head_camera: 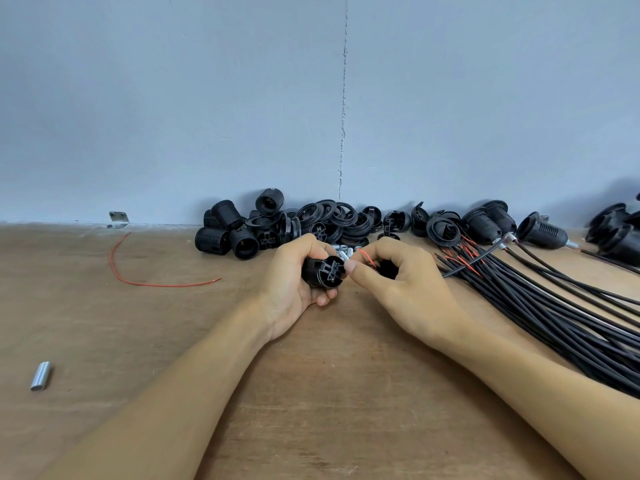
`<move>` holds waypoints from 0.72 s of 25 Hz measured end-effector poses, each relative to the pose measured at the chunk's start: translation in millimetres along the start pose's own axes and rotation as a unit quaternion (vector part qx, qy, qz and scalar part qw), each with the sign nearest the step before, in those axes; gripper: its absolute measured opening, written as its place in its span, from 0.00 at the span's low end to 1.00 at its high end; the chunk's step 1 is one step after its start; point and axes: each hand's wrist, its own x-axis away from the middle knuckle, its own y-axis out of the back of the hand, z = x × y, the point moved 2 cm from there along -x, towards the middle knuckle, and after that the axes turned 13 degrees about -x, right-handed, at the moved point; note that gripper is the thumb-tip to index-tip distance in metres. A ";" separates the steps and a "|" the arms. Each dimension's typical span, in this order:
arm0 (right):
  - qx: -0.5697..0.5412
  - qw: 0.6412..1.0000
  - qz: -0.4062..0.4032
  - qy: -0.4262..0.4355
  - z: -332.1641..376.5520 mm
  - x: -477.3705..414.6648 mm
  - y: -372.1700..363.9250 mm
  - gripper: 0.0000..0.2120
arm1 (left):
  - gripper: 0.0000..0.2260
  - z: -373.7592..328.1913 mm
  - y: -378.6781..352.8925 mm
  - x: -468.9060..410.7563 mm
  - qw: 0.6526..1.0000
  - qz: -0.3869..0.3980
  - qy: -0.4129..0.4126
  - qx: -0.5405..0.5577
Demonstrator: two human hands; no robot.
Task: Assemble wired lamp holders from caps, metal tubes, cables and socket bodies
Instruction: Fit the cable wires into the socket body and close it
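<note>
My left hand (294,285) grips a black socket body (323,271) lying sideways, its terminal end facing right. My right hand (398,289) pinches the red wire ends (367,259) of a black cable (464,266) and holds them close to the socket's terminals. A black cap (386,268) sits on that cable inside my right palm, mostly hidden. Whether the wires touch the terminals I cannot tell. Small metal tubes (343,249) lie just behind my hands.
Black socket bodies and rings (277,225) are heaped along the wall. A bundle of black cables (554,313) fans out on the right, with finished holders (540,232) behind it. A loose red wire (138,277) and a metal tube (41,375) lie on the left of the wooden table (329,393).
</note>
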 end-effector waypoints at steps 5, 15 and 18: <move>0.047 0.998 -0.026 0.025 0.1 0.8 0.0 0.07 | 0.10 6.2 -2.0 -3.4 0.999 -0.025 -0.025 -0.029; 0.083 0.996 0.001 0.026 -0.6 2.1 0.7 0.08 | 0.11 10.7 -9.4 -1.1 0.987 -0.043 -0.045 -0.149; 0.067 0.998 0.006 0.003 -0.1 2.9 1.7 0.08 | 0.11 9.2 -9.0 -0.5 0.987 -0.035 -0.043 -0.148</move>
